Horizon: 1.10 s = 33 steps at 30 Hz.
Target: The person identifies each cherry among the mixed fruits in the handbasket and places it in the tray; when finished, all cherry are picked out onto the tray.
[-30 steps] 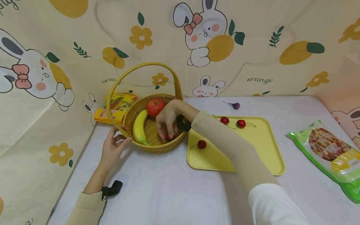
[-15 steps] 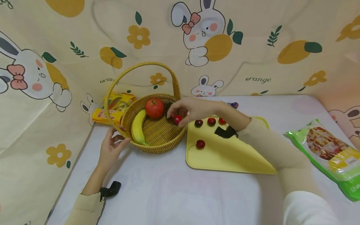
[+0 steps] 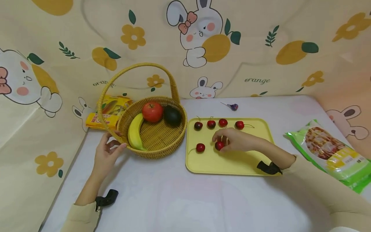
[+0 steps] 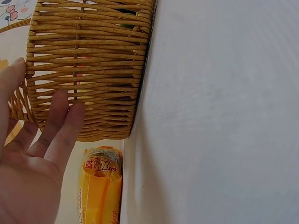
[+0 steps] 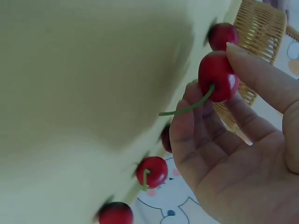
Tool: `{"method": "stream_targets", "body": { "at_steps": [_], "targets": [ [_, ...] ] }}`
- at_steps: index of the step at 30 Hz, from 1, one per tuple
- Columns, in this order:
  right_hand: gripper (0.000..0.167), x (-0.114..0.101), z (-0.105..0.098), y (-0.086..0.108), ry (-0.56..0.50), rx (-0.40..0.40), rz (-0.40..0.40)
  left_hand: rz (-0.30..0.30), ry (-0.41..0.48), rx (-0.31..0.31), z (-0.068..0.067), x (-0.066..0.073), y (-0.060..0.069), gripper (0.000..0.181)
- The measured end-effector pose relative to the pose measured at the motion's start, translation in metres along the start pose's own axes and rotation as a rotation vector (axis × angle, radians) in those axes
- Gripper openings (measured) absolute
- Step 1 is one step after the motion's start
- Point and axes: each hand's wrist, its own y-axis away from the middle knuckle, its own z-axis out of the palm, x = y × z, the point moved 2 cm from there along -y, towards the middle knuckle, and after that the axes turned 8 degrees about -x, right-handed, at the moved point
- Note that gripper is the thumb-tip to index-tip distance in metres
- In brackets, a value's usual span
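My left hand [image 3: 106, 157] holds the rim of the yellow wicker basket [image 3: 156, 154] near the foot of its handle. In the left wrist view, its fingers [image 4: 58, 119] lie against the woven wall. Inside the basket are a banana [image 3: 135, 133], a red apple [image 3: 152, 112] and a dark avocado-like fruit [image 3: 172, 116]. Over the yellow tray [image 3: 203, 167], my right hand [image 3: 238, 140] pinches a dark red cherry [image 3: 219, 146] between thumb and fingers. Its green stem [image 5: 189, 108] shows in the right wrist view. Another cherry [image 3: 200, 148] lies to its left, and several more line the tray's back edge.
Behind the basket on the left leans a yellow snack packet [image 3: 101, 120]. A purple-wrapped lollipop [image 3: 233, 106] lies behind the tray. To the tray's right is a green-and-clear food bag [image 3: 330, 148]. A patterned cloth wall [image 3: 162, 38] closes off the back.
My right hand has come out of the basket with the cherry and moved right and toward me, over the tray. The left hand has stayed on the basket rim. The head view has shifted slightly.
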Motion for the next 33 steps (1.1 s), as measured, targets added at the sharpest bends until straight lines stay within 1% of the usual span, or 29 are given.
{"method": "stream_targets", "body": {
  "at_steps": [4, 7, 12, 21, 25, 30, 32, 33],
  "targets": [
    [0.03, 0.004, 0.005, 0.0, -0.018, 0.012, 0.008, 0.003, 0.032, 0.005, -0.001, -0.001, -0.001, 0.05],
    [0.029, 0.005, 0.008, -0.001, -0.008, 0.01, 0.015, 0.001, 0.057, 0.008, -0.001, -0.002, 0.0, 0.049],
    [0.03, 0.006, 0.01, -0.001, 0.014, 0.01, 0.034, 0.002, 0.047, 0.01, 0.0, 0.0, 0.001, 0.05],
    [0.032, 0.004, 0.01, 0.001, 0.023, 0.016, 0.045, 0.0, 0.069, 0.019, 0.002, 0.002, 0.002, 0.049],
    [0.032, 0.007, 0.009, 0.004, 0.022, 0.036, 0.039, 0.012, 0.081, 0.013, 0.003, 0.001, 0.0, 0.049],
    [0.029, 0.006, 0.007, 0.008, 0.029, 0.072, 0.027, 0.027, 0.086, -0.013, 0.005, 0.0, -0.004, 0.05],
    [0.028, 0.003, 0.005, 0.01, 0.04, 0.097, 0.02, 0.009, 0.069, -0.023, 0.004, 0.001, -0.005, 0.05],
    [0.028, 0.002, 0.005, 0.01, 0.046, 0.112, 0.017, -0.009, 0.042, -0.029, 0.003, 0.003, -0.005, 0.05]
  ]
}}
